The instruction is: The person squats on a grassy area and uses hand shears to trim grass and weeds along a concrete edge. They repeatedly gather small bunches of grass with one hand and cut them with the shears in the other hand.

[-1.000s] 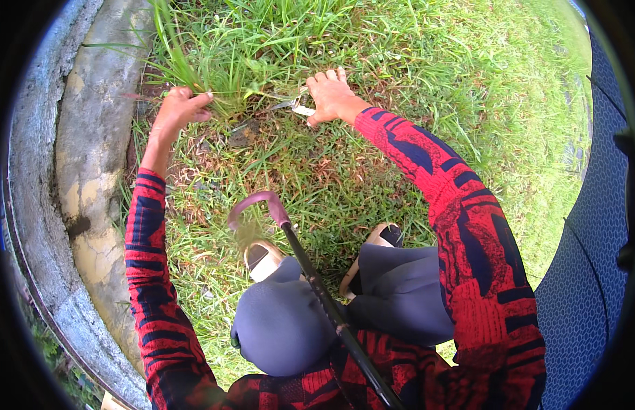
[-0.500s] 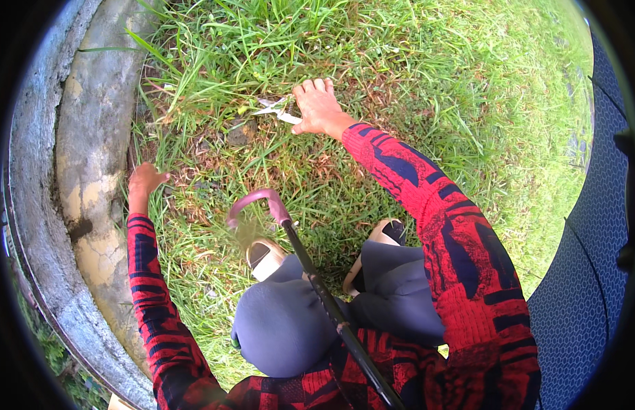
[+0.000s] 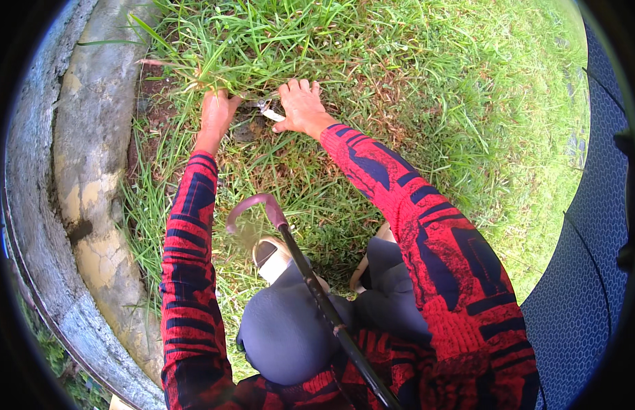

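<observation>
A pair of pruning shears (image 3: 272, 115) with pale handles is in my right hand (image 3: 301, 108); my fingers wrap round it, and its blades point left. My left hand (image 3: 217, 117) is closed on a tuft of long grass (image 3: 206, 76), just left of the shears. The blade tips come close to my left fingertips, and grass partly hides them. Whether the blades touch a stem I cannot tell. Short cut-looking grass and brown bits lie below both hands.
A weathered concrete kerb (image 3: 99, 157) curves along the left. An umbrella's pink hooked handle (image 3: 273, 208) and black shaft (image 3: 316, 290) lean across my lap, between my knees. The blue patterned canopy (image 3: 570, 273) fills the right side. My pale shoes (image 3: 275, 263) stand on the grass.
My left hand has moved up and right from beside the kerb and taken hold of the grass. My right hand has shifted slightly left and down with the shears.
</observation>
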Demonstrator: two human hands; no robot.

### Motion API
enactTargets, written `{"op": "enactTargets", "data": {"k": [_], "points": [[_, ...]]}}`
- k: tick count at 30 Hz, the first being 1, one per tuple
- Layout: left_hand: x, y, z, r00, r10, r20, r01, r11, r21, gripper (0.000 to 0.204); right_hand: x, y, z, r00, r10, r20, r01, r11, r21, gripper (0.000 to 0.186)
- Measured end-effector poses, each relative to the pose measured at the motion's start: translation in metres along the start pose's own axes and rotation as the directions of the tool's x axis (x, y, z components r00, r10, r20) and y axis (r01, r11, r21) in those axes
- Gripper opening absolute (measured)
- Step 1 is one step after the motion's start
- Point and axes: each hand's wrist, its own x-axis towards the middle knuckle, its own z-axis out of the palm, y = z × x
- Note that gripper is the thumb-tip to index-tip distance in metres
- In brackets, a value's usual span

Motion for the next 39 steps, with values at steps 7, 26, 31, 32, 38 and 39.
{"op": "enactTargets", "data": {"k": [7,26,31,32,38,39], "points": [[0.032,-0.013,0.002,0.988,-0.109,0.106,0.099,0.991,0.088,0.042,0.011,0.0,0.0,0.995,-0.089,0.043,0.09,0.996,-0.025,0.064],[-0.026,-0.097,-0.092,0.961,-0.143,0.239,0.205,0.943,-0.261,0.03,-0.01,0.058,-0.018,0.969,-0.24,-0.061,0.236,0.969,-0.075,0.077],[-0.09,-0.191,-0.124,0.804,-0.525,0.28,0.572,0.811,-0.122,0.034,-0.013,0.056,-0.021,0.96,-0.272,-0.069,0.259,0.952,-0.163,0.078],[-0.102,-0.201,-0.122,0.797,-0.551,0.248,0.555,0.83,0.06,0.035,-0.013,0.053,-0.021,0.953,-0.288,-0.089,0.273,0.95,-0.15,0.078],[-0.113,-0.149,-0.105,0.884,-0.443,0.151,0.312,0.798,0.516,0.057,-0.016,0.022,-0.013,0.95,-0.309,-0.038,0.304,0.948,-0.091,0.079],[-0.106,-0.127,-0.1,0.921,-0.339,0.194,0.234,0.876,0.421,0.054,-0.017,0.018,-0.013,0.956,-0.294,-0.008,0.291,0.951,-0.104,0.079]]}}
